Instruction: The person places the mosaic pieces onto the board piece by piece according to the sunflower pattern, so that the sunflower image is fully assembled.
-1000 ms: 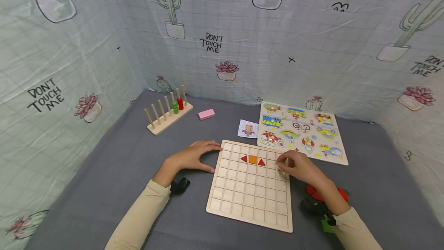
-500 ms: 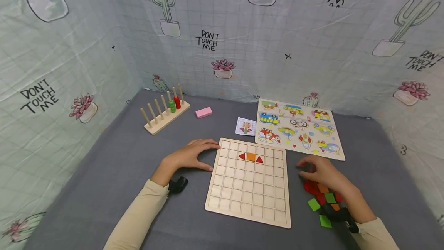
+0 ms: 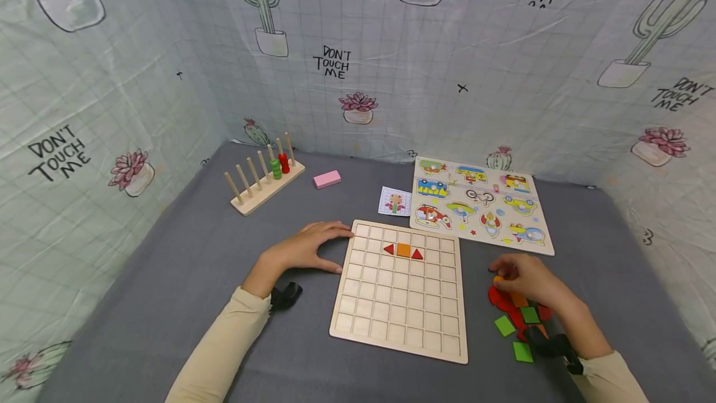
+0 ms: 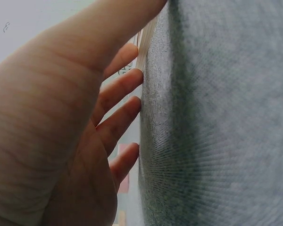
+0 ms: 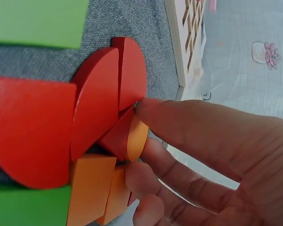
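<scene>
The square wooden grid board [image 3: 398, 303] lies in the middle of the table. An orange square [image 3: 403, 250] sits in one of its cells, with a red triangle [image 3: 390, 249] to its left and another red triangle [image 3: 416, 254] to its right. My left hand [image 3: 299, 250] rests at the board's left edge, fingers spread and thumb apart. At the pile on the right, my right hand [image 3: 526, 278] pinches an orange piece with a rounded edge [image 5: 138, 136] between thumb and fingers. Red rounded pieces [image 5: 96, 103] lie right beside the fingertips.
Green squares [image 3: 505, 326] and more pieces lie under the right wrist. Behind the board are a small pattern card [image 3: 394, 201] and a vehicle peg puzzle [image 3: 483, 204]. A pink block [image 3: 327, 179] and a peg rack [image 3: 265, 194] with green and red beads stand further left.
My right hand has moved from the board's right edge to the pile of pieces and taken hold of an orange piece. The left hand stays at the board.
</scene>
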The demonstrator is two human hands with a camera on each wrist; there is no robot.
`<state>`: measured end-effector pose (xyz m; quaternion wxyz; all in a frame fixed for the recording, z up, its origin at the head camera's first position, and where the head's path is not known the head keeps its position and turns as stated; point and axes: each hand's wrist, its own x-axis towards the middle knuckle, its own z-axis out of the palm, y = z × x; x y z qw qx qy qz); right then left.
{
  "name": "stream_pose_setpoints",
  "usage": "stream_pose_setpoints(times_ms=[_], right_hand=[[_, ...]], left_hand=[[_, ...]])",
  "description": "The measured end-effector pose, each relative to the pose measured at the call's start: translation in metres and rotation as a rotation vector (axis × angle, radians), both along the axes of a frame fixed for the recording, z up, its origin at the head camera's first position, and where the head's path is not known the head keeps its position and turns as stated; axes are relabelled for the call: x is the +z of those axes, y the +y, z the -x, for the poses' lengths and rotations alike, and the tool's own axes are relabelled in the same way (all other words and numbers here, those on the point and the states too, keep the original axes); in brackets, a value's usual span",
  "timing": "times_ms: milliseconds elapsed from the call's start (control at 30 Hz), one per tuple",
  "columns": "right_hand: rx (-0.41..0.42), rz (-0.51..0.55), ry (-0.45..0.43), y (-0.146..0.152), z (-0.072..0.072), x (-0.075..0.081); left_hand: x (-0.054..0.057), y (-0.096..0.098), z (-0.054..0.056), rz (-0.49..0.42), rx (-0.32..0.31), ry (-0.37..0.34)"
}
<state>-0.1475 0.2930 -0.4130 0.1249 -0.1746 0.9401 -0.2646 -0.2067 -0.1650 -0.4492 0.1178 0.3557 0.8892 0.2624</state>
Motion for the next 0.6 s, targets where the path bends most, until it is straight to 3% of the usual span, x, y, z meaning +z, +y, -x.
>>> stream_pose_setpoints(times_ms=[333, 600], right_hand=[[-0.024, -0.038, -0.042, 0.0008, 0.0055, 0.0055], [-0.038, -0.029, -0.058, 0.0018, 0.0037, 0.001]], left_hand=[[-0.0012, -0.0015, 0.0011, 0.011, -0.002, 0.016], [-0.0027, -0.001, 0.0008, 0.01, -0.006, 0.007]])
